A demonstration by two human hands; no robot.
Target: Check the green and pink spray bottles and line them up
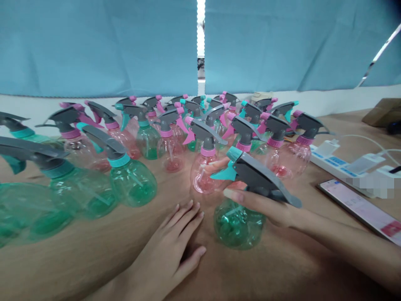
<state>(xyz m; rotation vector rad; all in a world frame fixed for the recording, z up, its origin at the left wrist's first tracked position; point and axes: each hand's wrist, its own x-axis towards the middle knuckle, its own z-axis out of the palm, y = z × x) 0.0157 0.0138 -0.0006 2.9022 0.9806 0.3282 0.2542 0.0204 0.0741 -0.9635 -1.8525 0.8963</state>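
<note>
Right hand (266, 205) wraps green spray bottle (239, 228) just under its spray head (261, 175), right of left hand (172, 248) (flat on tabletop (94, 259), fingers slightly spread). Works best: snug hold, bottle upright, trigger (226, 172) unsqueezed.

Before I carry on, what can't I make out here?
All in the head view:
Neck of the held green bottle, hidden by the right hand.
Part of the leftmost green bottle, cut off by the left edge.
Writing on the phone, blurred and too small.
Bases of some back bottles, behind front bottles.
</note>
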